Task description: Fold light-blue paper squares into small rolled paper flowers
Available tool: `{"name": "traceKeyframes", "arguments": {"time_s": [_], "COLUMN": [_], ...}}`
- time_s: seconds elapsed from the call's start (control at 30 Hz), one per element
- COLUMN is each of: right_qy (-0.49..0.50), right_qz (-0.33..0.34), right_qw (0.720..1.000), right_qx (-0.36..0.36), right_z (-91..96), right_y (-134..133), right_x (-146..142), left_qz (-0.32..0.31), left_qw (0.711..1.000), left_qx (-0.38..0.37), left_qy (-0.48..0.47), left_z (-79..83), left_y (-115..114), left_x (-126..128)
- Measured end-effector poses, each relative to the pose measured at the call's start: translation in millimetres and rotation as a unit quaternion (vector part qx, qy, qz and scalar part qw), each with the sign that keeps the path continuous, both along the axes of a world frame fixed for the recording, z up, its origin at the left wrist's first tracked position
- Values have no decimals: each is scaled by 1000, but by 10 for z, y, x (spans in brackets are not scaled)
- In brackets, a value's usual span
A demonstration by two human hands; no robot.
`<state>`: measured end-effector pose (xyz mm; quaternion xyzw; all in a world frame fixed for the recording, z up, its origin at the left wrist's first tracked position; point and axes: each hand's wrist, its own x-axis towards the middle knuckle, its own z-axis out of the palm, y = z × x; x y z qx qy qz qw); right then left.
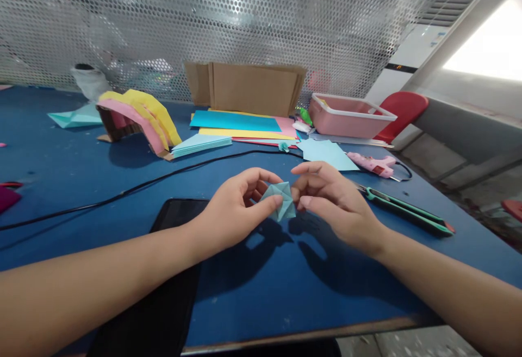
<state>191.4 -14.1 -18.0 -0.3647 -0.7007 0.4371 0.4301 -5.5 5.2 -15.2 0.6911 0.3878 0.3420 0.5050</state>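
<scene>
A small light-blue folded paper piece (286,199), creased into triangular facets, is held above the blue table. My left hand (244,196) pinches it, thumb on the near face and fingers behind. Close to its right edge is my right hand (330,194), with thumb and fingers curved and apart. Whether a right fingertip touches the paper is hard to make out. Behind the hands lie light-blue square sheets (328,153) and a small crumpled light-blue piece (284,146).
On the right are a green-and-black utility knife (408,211), a pink glue gun (373,164) and a pink basket (346,118). A yellow-and-pink paper arch (141,115) stands left near a black cable (155,183). Cardboard (253,88) leans at the back; a black mat (163,292) lies under my left arm.
</scene>
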Motion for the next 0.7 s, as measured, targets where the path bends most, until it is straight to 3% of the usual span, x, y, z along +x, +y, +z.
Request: {"name": "traceKeyframes", "arguments": {"time_s": [0.17, 0.37, 0.53, 0.7], "right_qy": [-48, -49, -149, -171], "right_qz": [-26, -67, -75, -74], "right_qw": [998, 992, 965, 952], "right_qx": [12, 100, 204, 242], "right_z": [-18, -56, 1, 35], "right_y": [-16, -26, -42, -28], "right_x": [-18, -12, 14, -6], "left_qz": [-7, -35, -47, -63], "left_qw": [996, 993, 995, 995], "left_qx": [-60, -102, -88, -67], "left_qy": [-62, -36, -24, -29], "left_z": [-19, 7, 26, 9], "left_y": [5, -6, -17, -28], "left_x": [18, 5, -2, 8]}}
